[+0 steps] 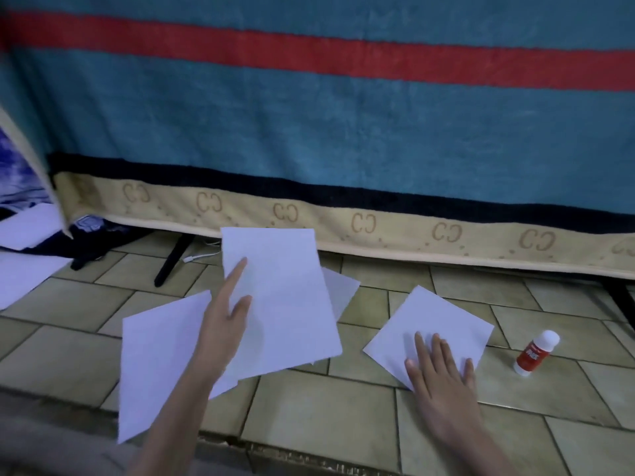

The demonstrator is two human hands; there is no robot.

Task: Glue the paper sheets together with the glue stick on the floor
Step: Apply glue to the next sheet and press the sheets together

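On the tiled floor (309, 417), a left hand (225, 324) pinches a lifted white paper sheet (281, 297) while the right hand (443, 376), fingers spread, flattens a smaller white sheet (433, 324). The capped red-and-white glue stick (536, 353) stands at three o'clock; a careless sweep could topple it.

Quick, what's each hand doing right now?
Left hand: holding the upper paper sheet, fingers spread on it.
Right hand: open, flat on the right paper sheet.

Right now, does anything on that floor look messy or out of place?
The paper sheets lie scattered at odd angles, some overlapping, not squared up. The glue stick stands upright and capped, off to the right. Nothing looks spilled or torn.
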